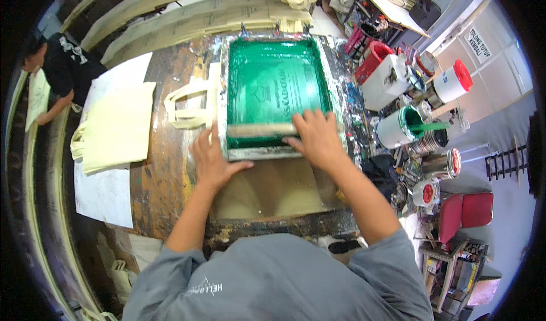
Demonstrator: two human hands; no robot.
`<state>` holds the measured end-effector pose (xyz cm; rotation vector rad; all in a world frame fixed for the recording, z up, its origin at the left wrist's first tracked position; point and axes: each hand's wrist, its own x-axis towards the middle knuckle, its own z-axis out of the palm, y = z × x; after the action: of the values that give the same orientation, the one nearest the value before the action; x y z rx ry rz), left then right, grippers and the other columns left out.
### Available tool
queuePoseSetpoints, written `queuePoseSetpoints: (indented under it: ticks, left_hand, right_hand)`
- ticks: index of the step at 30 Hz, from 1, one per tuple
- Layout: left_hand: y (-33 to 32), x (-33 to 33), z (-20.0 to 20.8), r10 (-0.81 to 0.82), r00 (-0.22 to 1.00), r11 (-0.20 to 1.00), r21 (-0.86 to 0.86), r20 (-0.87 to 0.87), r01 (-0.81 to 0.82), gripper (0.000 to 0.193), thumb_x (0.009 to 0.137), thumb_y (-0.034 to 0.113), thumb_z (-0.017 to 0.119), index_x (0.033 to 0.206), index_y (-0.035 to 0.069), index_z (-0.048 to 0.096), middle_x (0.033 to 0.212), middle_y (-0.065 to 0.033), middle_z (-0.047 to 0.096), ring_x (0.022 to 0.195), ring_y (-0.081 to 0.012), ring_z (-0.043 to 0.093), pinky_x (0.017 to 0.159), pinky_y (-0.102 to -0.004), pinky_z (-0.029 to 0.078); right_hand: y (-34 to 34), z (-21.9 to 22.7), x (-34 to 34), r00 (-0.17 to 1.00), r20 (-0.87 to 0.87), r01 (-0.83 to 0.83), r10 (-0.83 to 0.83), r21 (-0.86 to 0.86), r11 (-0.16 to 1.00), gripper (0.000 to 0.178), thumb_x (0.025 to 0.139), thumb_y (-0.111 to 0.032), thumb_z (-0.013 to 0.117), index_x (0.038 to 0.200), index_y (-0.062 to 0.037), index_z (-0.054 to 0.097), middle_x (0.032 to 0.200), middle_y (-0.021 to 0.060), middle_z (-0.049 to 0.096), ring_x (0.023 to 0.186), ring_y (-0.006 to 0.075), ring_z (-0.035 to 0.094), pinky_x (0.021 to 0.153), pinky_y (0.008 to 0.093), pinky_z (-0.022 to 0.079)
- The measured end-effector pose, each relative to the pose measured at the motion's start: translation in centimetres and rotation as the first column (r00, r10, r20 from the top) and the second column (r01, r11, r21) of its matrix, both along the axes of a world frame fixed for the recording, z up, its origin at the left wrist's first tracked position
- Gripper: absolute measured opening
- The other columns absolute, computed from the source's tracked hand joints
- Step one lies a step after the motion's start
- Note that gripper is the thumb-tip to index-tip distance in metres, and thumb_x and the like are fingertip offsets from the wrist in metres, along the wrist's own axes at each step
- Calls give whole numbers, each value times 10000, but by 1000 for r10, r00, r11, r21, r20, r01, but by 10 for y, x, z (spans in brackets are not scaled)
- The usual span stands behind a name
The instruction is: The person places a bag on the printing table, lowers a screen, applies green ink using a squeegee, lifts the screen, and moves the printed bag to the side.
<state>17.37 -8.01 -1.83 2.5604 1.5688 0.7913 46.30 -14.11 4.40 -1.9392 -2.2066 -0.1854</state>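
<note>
Grey shirt [278, 281]; pale squeegee [259, 130]; glossy green screen [276, 76].

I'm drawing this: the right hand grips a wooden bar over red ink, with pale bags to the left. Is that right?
No: the head view shows green ink, not red. The right hand grips the wooden bar, with pale bags to the left.
</note>
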Motion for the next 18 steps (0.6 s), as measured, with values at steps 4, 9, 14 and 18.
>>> queuePoseSetpoints:
  ticks: [4, 9, 14, 18]
  left_hand:
    - [-19, -32, -23, 87, 996, 972, -219, 9, -83, 1090, 608, 610, 985, 1425, -23, 638, 1254, -180, 626, 1231, -351, 554, 1089, -523, 374]
    - [4, -1, 21, 8, 658, 983, -127, 753, 133, 888, 797, 491, 959, 1470, 10, 636, 1149, -126, 671, 1064, -260, 618, 1003, -445, 470]
    - [49, 26, 46, 65, 692, 995, -97, 719, 7, 854, 933, 434, 870, 1528, -56, 501, 1178, -188, 655, 1135, -369, 625, 1012, -469, 494]
    - [40, 15, -6, 372, 920, 923, -54, -125, -381, 718, 947, 396, 846, 1409, -73, 557, 1157, -236, 640, 1145, -437, 601, 1043, -507, 472]
  right_hand:
    - [-27, 4, -8, 998, -40, -36, 39, 79, 996, 427, 891, -338, 836, 1236, -153, 666, 1115, 93, 635, 1100, 309, 593, 981, 524, 391]
    - [-12, 71, -13, 999, 23, 28, -39, 342, 939, 483, 865, -365, 818, 1267, -132, 688, 1154, 93, 636, 1113, 327, 584, 1079, 559, 358]
    - [74, 153, 12, 996, 86, -60, 10, 598, 799, 439, 956, -530, 708, 1094, -113, 703, 881, 65, 610, 879, 297, 601, 865, 456, 382]
    - [106, 179, 29, 999, 47, -41, 15, 607, 793, 497, 1059, -550, 602, 1077, -75, 746, 860, 115, 674, 863, 333, 660, 807, 464, 441]
